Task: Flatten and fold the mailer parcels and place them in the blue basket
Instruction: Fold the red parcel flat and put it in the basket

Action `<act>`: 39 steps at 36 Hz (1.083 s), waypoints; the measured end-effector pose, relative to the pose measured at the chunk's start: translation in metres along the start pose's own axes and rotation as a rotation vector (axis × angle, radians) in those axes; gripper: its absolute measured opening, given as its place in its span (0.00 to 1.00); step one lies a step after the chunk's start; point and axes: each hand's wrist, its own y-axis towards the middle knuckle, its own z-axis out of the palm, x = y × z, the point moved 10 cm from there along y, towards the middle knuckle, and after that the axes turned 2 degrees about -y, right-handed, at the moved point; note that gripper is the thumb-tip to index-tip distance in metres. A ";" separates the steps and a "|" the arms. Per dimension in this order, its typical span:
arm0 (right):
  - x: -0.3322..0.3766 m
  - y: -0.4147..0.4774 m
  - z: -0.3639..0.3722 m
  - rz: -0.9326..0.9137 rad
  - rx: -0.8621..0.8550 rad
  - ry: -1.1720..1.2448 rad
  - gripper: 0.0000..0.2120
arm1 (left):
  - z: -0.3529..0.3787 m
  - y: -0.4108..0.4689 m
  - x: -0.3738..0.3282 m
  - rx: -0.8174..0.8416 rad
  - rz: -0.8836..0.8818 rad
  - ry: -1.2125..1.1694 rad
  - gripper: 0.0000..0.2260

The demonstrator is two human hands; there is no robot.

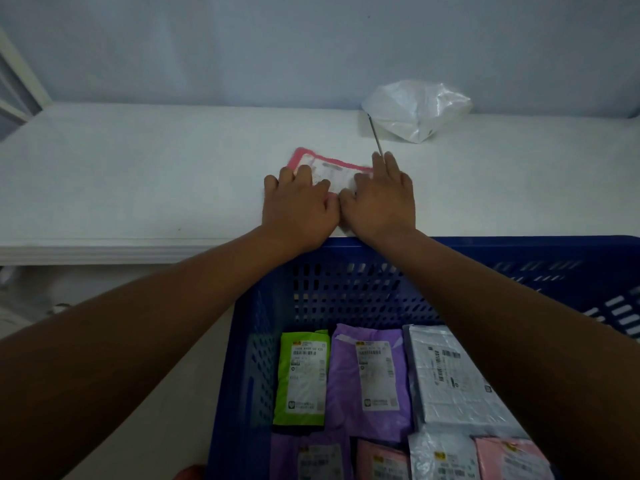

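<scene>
Pressing the pink mailer down on the white worktop, I have my left hand on its left part and my right hand on its right part, fingers laid out, grasping nothing. It lies label up just beyond the blue basket, long axis left to right, left end slightly farther from me. In the basket I count seven: one green mailer, two purple mailers, two pink, two grey-white. One crumpled white bag sits far right.
</scene>
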 end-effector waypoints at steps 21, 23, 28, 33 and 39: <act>0.010 -0.001 -0.011 -0.079 -0.147 0.006 0.10 | 0.000 0.002 -0.001 -0.035 0.055 -0.203 0.15; 0.013 0.000 -0.009 -0.108 -0.099 -0.045 0.13 | 0.001 0.002 -0.001 0.008 0.050 -0.182 0.18; 0.021 0.020 -0.004 -0.134 0.183 -0.103 0.11 | 0.000 0.025 -0.010 0.177 0.133 -0.086 0.15; 0.025 0.027 -0.002 -0.134 0.139 -0.153 0.12 | 0.007 0.046 0.002 0.256 0.125 -0.013 0.18; 0.024 0.020 0.009 -0.178 0.024 -0.193 0.20 | 0.024 0.026 0.012 0.056 0.143 -0.004 0.26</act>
